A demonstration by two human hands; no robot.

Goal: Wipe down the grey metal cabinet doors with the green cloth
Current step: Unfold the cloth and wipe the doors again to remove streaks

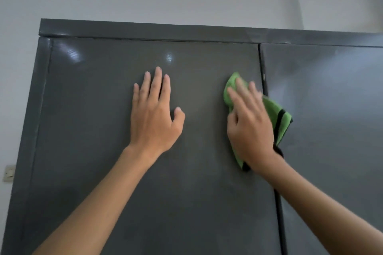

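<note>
Two bare forearms are filling the lower part of the view, angling up to the grey metal cabinet [145,31]. The left hand [153,118] is lying open and flat on the left door [93,172], fingers straight and slightly spread, holding nothing (probably bracing the panel). The right hand [250,128] is pressing the green cloth [277,116] against the same door's right edge, just beside the seam between the two doors. Its fingers are lying straight over the cloth rather than curling round it, and they are showing blurred, so a wiping stroke is likely in progress. The cloth is sitting bunched under the palm, with a black-trimmed corner hanging across the seam onto the right door [335,109].

It is looking soft, light and limp, so it will probably fold and creep unless a flat palm is bearing on its middle. Gathering the loose corner under the fingers should be helping. The glossy painted metal is likely offering little friction, and a thin door may be flexing under pressure.
</note>
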